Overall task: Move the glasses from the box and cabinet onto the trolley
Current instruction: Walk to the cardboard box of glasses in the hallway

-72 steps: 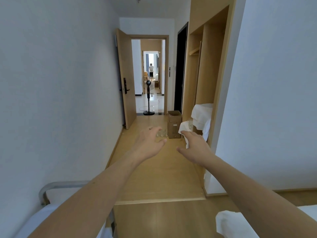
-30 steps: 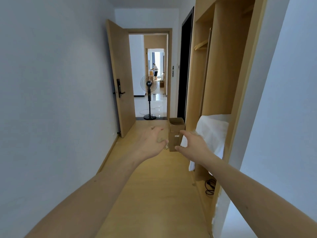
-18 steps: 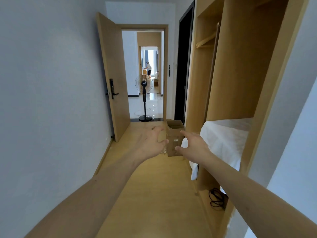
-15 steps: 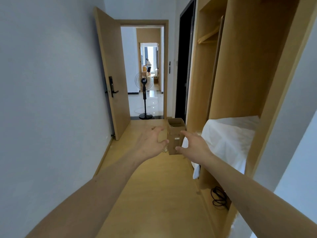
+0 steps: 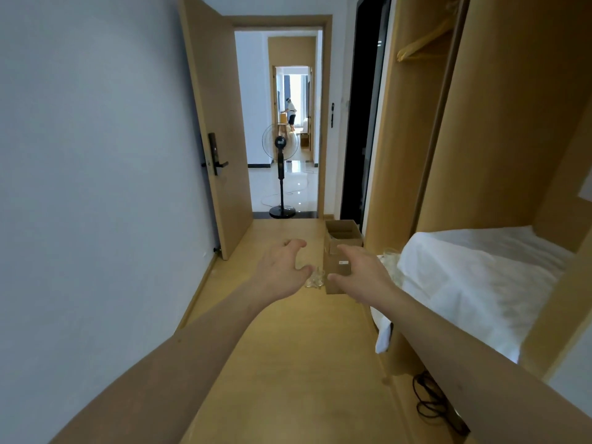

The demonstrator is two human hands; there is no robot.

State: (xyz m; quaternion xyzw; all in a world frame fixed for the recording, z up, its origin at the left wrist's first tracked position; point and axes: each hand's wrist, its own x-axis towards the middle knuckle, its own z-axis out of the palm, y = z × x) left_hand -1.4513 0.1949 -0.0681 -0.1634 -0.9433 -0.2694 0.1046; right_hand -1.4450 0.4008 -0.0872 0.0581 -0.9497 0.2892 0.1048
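Observation:
An open brown cardboard box stands on the wooden floor by the cabinet's left end. Clear glasses sit on the floor against the box's left side. Another clear glass shows at the edge of the white cloth on the cabinet shelf. My left hand and right hand are stretched forward at box height, fingers spread, holding nothing. The right hand overlaps the box's front. The trolley is not in view.
A white wall runs along the left. Ahead, a wooden door stands open, with a standing fan beyond the doorway and a person far off. A black cable lies under the cabinet.
The view has moved forward down the hallway, so the box and cabinet are closer and the trolley has dropped out of sight. Both hands stay outstretched with nothing in them.

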